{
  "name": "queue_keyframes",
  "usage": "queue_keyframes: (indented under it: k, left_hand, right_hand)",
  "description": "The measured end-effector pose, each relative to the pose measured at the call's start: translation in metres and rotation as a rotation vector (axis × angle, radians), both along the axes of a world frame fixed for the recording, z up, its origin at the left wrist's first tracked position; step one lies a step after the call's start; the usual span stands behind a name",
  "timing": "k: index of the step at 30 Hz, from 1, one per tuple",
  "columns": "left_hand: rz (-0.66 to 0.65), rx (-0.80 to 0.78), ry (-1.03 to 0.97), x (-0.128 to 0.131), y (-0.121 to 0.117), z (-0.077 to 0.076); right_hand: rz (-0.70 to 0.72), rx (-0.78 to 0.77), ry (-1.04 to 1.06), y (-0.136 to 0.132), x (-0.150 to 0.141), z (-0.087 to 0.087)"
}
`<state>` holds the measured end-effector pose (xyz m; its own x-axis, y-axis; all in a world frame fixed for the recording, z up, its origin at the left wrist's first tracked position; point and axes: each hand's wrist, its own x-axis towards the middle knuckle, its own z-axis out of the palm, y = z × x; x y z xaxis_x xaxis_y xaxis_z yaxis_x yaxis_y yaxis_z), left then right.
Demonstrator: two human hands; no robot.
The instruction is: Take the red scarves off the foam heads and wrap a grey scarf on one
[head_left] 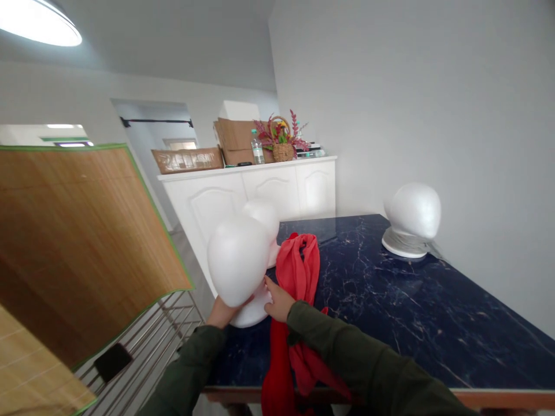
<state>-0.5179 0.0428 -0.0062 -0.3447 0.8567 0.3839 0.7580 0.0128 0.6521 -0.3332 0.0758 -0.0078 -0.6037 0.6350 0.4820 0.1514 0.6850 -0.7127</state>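
Two hands on one foam head (237, 260): left hand (222, 312) beneath it, grip hidden; right hand (277, 301) open, fingers spread against its base, bracing it from the side; red scarf (299, 266) just beyond right hand, draped over marble table (390, 312).

Dark marble tabletop (433, 323): red scarf (298, 268), white foam head (413, 211) on round base.
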Motion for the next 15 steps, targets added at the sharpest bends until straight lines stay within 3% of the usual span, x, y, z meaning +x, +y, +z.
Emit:
queue_keyframes:
  k: [4,8,11,15]
  left_hand:
    - [0.011,0.067,-0.091,0.002,-0.004,-0.009]
    - [0.051,0.115,-0.097,0.007,-0.002,-0.011]
    - [0.082,0.145,-0.086,0.012,0.004,-0.009]
    - [0.125,0.169,-0.015,0.012,0.012,-0.012]
  right_hand:
    - [-0.004,-0.049,-0.073,0.0,0.03,-0.002]
    - [-0.091,-0.108,-0.008,-0.001,0.089,-0.011]
    - [-0.23,-0.152,0.1,0.001,0.143,-0.024]
    - [-0.518,-0.121,0.171,0.015,0.221,-0.043]
